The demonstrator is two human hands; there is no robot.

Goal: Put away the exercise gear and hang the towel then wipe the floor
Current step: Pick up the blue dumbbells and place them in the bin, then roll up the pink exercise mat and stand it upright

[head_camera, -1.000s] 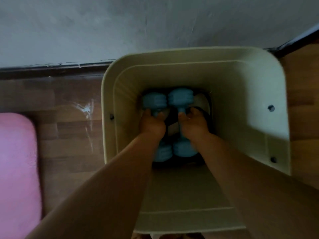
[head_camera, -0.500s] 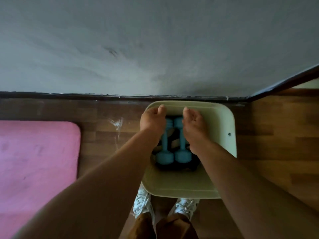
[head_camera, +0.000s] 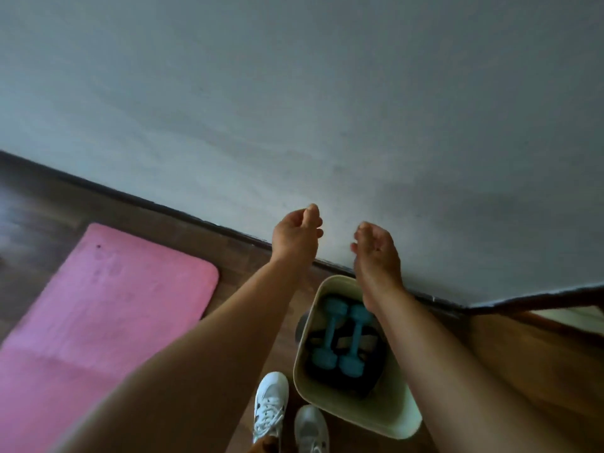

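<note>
The head view looks down past two bare forearms at a wooden floor (head_camera: 536,354) beside a grey wall (head_camera: 327,109). The largest task item is the pink exercise mat (head_camera: 98,308), unrolled flat on the floor to the person's left, well apart from the bin; a few faint darker marks show near its far end, though the blur makes it hard to say whether they are stains or dents. Next in size is the pale cream bin (head_camera: 385,416), standing on the floor just in front of the white shoes (head_camera: 271,407). In its bottom lie two teal dumbbells (head_camera: 340,338), side by side and parallel, resting on something dark. Both hands are raised above the bin and hold nothing: the left hand (head_camera: 295,237) has a loose, narrow grip with fingers lightly curled, and the right hand (head_camera: 379,253) likewise hangs relaxed and empty. The dumbbell part of putting away the gear appears done. The mat looks like the next job, which would call for a turn to the left, a crouch, and both hands at one short edge to roll it tightly.
</note>
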